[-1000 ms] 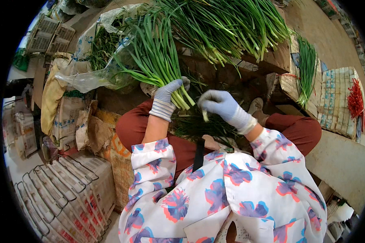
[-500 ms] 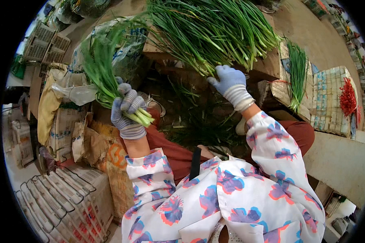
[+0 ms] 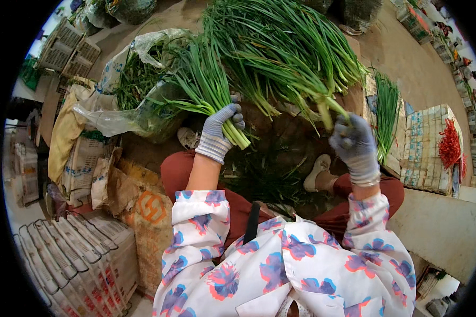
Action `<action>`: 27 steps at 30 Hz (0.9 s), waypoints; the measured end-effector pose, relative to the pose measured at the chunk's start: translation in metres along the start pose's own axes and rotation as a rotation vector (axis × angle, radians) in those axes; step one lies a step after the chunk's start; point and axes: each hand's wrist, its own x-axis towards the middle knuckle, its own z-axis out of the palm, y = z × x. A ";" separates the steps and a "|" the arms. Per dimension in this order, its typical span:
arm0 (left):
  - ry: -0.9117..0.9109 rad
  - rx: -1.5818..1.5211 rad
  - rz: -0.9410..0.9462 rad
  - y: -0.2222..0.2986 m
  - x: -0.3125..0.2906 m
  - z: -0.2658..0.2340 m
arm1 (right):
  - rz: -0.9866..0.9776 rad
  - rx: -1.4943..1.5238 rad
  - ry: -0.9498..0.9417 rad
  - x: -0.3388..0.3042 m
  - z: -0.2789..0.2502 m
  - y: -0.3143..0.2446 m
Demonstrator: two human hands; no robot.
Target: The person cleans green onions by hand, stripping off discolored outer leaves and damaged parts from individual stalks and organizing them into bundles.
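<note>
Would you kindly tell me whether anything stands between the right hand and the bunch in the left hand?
Nothing visible stands in the way: the space between the right hand and the bunch in the left hand is open, with loose green leaves lying below. Pale stalk ends from the pile border its far side.

Wide fisheye view from the wearer's head, above and behind the left hand (image 3: 221,128) and right hand (image 3: 353,141), facing steeply down and forward, near both, reaching out to floor (image 3: 415,61) beyond them
</note>
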 end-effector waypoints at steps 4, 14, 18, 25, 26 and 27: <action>0.009 0.004 0.057 -0.002 -0.002 0.008 | -0.257 -0.256 0.071 -0.012 0.032 -0.045; 0.143 0.131 -0.001 -0.011 0.001 0.018 | 0.048 -0.394 0.145 0.022 0.002 0.060; 0.217 0.273 -0.001 -0.019 0.001 0.021 | 0.157 -0.468 0.097 0.029 0.000 0.090; 0.516 0.415 0.021 -0.034 0.016 0.010 | 0.152 -0.819 0.039 0.056 0.012 0.120; 0.533 0.435 0.013 -0.033 0.016 0.009 | 0.115 -0.946 0.020 0.056 0.018 0.123; 0.598 0.489 0.008 -0.031 0.015 0.007 | -0.029 -1.122 -0.025 0.056 0.019 0.131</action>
